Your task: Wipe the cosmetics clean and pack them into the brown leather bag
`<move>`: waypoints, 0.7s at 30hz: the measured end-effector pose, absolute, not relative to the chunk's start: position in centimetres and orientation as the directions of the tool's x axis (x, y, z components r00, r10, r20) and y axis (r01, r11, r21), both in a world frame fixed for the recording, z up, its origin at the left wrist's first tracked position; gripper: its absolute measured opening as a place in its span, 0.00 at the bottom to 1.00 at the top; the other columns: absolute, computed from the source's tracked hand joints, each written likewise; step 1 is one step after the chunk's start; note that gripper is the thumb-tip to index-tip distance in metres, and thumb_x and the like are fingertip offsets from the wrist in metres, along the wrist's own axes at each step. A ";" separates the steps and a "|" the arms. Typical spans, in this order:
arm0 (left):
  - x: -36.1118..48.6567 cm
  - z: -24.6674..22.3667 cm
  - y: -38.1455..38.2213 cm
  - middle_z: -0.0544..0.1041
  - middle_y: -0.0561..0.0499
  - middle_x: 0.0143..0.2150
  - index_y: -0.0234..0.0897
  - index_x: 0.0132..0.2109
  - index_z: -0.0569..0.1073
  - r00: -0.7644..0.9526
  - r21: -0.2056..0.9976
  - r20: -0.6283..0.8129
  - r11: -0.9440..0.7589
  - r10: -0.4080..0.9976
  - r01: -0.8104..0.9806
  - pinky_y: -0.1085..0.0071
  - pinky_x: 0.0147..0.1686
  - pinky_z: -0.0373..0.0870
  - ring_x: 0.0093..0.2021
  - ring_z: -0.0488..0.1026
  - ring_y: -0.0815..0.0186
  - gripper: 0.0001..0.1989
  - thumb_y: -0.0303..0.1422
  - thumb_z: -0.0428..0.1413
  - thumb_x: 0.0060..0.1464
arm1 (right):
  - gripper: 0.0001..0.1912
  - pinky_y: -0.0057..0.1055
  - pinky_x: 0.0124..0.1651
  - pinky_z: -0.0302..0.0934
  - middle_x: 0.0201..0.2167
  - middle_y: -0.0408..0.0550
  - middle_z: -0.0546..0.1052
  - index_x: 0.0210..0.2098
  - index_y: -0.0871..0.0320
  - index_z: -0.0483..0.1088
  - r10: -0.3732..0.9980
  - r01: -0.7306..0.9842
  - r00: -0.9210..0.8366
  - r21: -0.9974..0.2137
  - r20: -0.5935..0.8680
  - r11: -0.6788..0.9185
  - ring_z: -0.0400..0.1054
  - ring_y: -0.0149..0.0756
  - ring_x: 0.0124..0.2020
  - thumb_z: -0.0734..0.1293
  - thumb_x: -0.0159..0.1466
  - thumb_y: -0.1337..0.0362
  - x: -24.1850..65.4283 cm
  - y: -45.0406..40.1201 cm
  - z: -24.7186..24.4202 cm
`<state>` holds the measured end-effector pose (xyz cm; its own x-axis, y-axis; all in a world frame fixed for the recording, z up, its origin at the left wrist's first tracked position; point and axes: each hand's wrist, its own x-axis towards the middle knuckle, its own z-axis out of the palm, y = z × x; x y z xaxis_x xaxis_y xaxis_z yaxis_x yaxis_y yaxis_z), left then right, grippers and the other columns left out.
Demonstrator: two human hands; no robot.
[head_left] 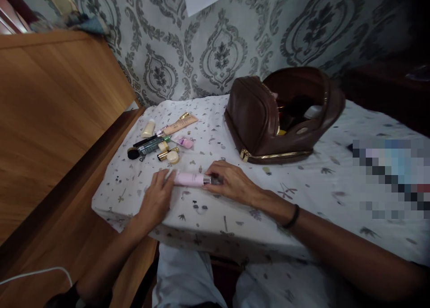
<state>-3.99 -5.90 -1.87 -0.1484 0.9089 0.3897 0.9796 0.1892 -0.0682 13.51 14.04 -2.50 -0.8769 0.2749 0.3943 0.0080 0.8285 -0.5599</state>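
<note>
A pink bottle (190,179) with a silver collar lies sideways just above the cloth, between my two hands. My left hand (159,194) is closed around its left end. The fingers of my right hand (230,180) grip its clear, dark-looking cap at the right end. Beyond my left hand lies a group of cosmetics: a peach tube (180,124), a small cream tube (148,128), a green tube (152,145), a pink-capped tube (184,141) and a round cream-coloured jar (173,157).
An unzipped brown bag (255,120) with items inside stands behind my right hand. The patterned white cloth (208,232) covers the table. A wooden panel (60,106) rises on the left, and a patterned wall (221,53) is at the back. The far right is pixelated.
</note>
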 end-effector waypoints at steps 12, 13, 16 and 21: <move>-0.9 1.4 -2.2 0.66 0.42 0.55 0.37 0.59 0.66 -0.016 0.148 0.432 -0.054 0.902 0.988 0.61 0.54 0.70 0.56 0.66 0.60 0.18 0.25 0.44 0.65 | 0.06 0.32 0.38 0.62 0.36 0.52 0.75 0.39 0.59 0.70 0.157 -0.112 -0.813 -0.415 0.560 0.903 0.69 0.40 0.38 0.67 0.65 0.63 13.9 13.8 -2.9; -0.4 1.4 -1.8 0.66 0.41 0.55 0.37 0.59 0.66 0.014 0.129 0.399 -0.071 0.917 0.989 0.60 0.54 0.71 0.56 0.66 0.59 0.19 0.24 0.44 0.65 | 0.05 0.32 0.39 0.63 0.36 0.52 0.74 0.38 0.59 0.70 0.145 -0.111 -0.815 -0.397 0.561 0.911 0.69 0.40 0.39 0.66 0.66 0.63 14.0 13.8 -2.8; -0.8 1.1 -1.9 0.67 0.40 0.55 0.36 0.58 0.68 -0.002 0.050 0.333 -0.015 0.943 0.999 0.55 0.52 0.71 0.56 0.65 0.56 0.19 0.22 0.44 0.62 | 0.07 0.33 0.41 0.64 0.37 0.53 0.75 0.40 0.59 0.70 0.120 -0.125 -0.820 -0.380 0.559 0.917 0.69 0.41 0.40 0.65 0.67 0.61 14.1 13.8 -2.8; -5.5 0.8 -4.3 0.69 0.41 0.51 0.34 0.53 0.72 -0.208 0.101 0.314 0.185 0.926 0.978 0.56 0.51 0.71 0.51 0.68 0.57 0.16 0.28 0.43 0.65 | 0.12 0.34 0.39 0.64 0.37 0.53 0.76 0.44 0.61 0.71 0.145 -0.108 -0.829 -0.409 0.540 0.906 0.70 0.41 0.38 0.65 0.67 0.59 13.9 14.0 -3.1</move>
